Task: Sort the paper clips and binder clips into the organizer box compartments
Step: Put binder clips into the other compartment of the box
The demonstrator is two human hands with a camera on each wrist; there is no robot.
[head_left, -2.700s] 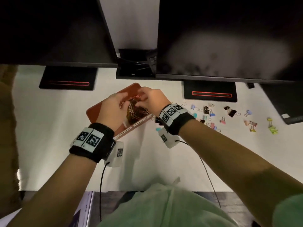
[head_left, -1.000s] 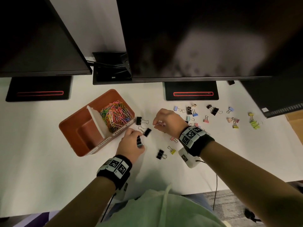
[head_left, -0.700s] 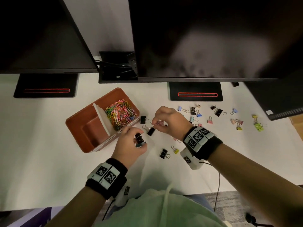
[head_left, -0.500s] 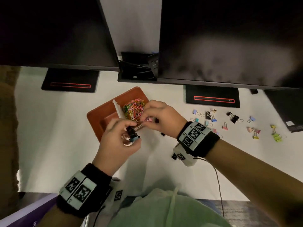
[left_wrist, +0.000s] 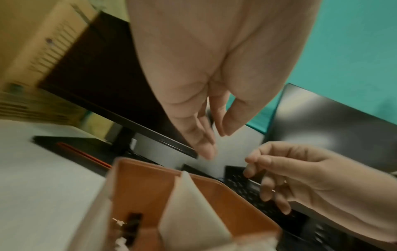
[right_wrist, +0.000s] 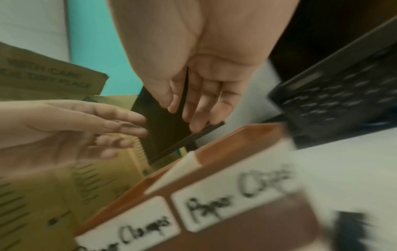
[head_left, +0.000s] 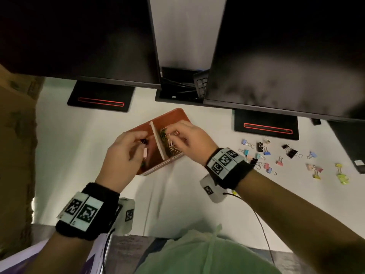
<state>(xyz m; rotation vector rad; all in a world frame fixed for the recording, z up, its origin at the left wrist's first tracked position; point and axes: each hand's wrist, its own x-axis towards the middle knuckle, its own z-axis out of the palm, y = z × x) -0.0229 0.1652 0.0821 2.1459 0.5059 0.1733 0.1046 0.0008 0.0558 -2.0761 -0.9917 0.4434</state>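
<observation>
We see the orange organizer box (head_left: pixel 173 117), paper clips (head_left: pixel 169 143) right of its white divider (head_left: pixel 158 143), binder clips (head_left: pixel 276 159) scattered farther right.

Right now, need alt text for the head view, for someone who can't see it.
Two bare hands hover over a rust-orange plastic organizer box on a white desk: the left hand over its left compartment, where small binder clips fall from it, the right hand over the pile of coloured paper clips. More small coloured binder clips lie scattered to the right, below two dark monitors.
</observation>
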